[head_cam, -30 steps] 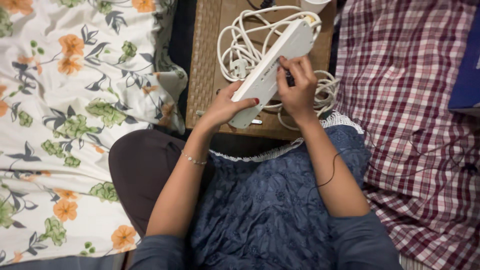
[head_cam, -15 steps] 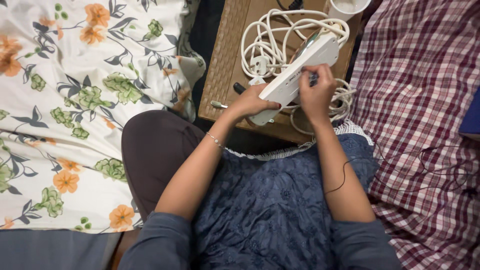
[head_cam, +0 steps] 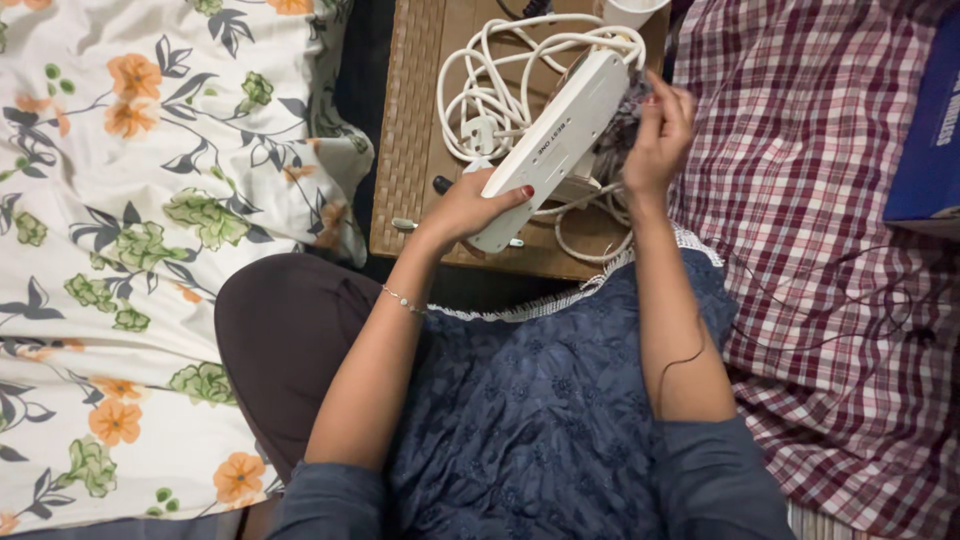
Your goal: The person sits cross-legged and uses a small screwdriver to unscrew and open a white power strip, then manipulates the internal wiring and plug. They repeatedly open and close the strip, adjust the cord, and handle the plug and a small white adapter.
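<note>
My left hand (head_cam: 470,208) grips the near end of a long white power strip (head_cam: 555,145) and holds it tilted above a small brown woven table (head_cam: 408,130). The strip's white cable (head_cam: 490,90) lies in loose coils on the table behind it, with a white plug (head_cam: 478,132) among them. My right hand (head_cam: 660,135) is raised beside the strip's right edge, fingers curled together; whether it pinches anything I cannot tell. A small dark screw or tool (head_cam: 440,184) and a metal bit (head_cam: 403,224) lie on the table near my left hand.
A floral sheet (head_cam: 150,230) covers the bed on the left. A red checked cloth (head_cam: 830,200) lies on the right with a blue box (head_cam: 925,140) and a thin dark wire (head_cam: 850,300) on it. A white cup (head_cam: 632,10) stands at the table's far edge.
My right hand has come off the strip's face and lifted to its right side. The left hand keeps its hold on the near end. The view has shifted.
</note>
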